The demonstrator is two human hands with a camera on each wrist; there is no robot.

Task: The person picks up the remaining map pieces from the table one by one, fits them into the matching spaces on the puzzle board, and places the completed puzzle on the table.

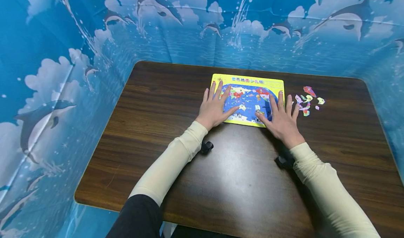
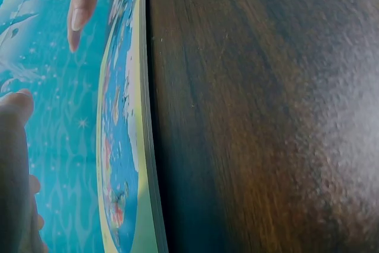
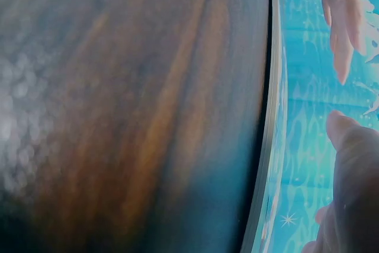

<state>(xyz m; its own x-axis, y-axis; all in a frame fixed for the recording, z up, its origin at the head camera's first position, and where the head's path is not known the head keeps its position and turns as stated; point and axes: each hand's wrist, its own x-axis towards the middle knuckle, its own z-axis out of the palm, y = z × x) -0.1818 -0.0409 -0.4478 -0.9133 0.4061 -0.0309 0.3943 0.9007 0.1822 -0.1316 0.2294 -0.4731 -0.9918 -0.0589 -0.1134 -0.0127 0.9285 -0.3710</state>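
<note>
A children's world map puzzle board (image 1: 246, 101) with a yellow border lies toward the far side of the table. Over its left edge is my left hand (image 1: 212, 109), fingers straight and spread, thumb reaching across the lower part of the map. On the opposite side my right hand (image 1: 282, 122) overlaps the lower right corner, also with fingers extended and thumb pointing inward. Neither hand grips anything. Both wrist views look along the thin board's near edge, where the left hand (image 2: 15, 164) and right hand (image 3: 358, 188) show partly beside it.
Several small colourful puzzle pieces (image 1: 305, 106) lie scattered right of the board, near the right fingertips. The dark wood table (image 1: 151, 126) has rounded corners. A blue dolphin-print curtain (image 1: 189, 41) hangs behind and along the sides. Dark wrist cameras (image 1: 207, 147) sit under the wrists.
</note>
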